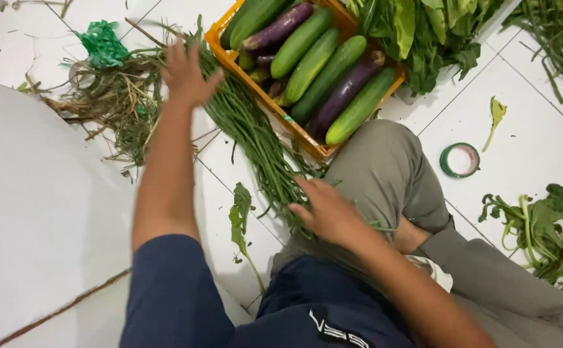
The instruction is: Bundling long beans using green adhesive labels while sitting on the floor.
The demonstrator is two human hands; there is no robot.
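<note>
From the head camera, looking down, take the orange crate (265, 96) as your marker: it sits on the white tiled floor (533, 138) at the top middle, packed with green cucumbers (311, 63) and purple eggplants (346, 90). Against the crate's near-left side lies a long bundle of green long beans (249, 125), running diagonally from beyond the crate's left corner down toward your lap. Your left hand (186, 76) is stretched out just left of the crate, fingers spread and blurred, over the far end of the beans; you cannot tell whether it touches them. Your right hand (325, 212) is below the crate, close to your knee, lying on the near end of the bundle with the fingers loosely curled over the stems; whether it truly grips them cannot be told. Left of the crate, past your left hand, sits a heap of dry stalks and trimmings (110, 96), with a crumpled green plastic tie (103, 44) at its far edge. Below the crate, between your two arms, a single limp leaf (240, 216) lies on the tiles. Right of the crate rests a roll of green tape (460, 160), lying flat, with a small leaf scrap (496, 116) just beyond it. Behind the crate's far-right corner is a pile of leafy greens (423, 32), and more greens (539, 225) lie well right of the crate, beside your leg.
</note>
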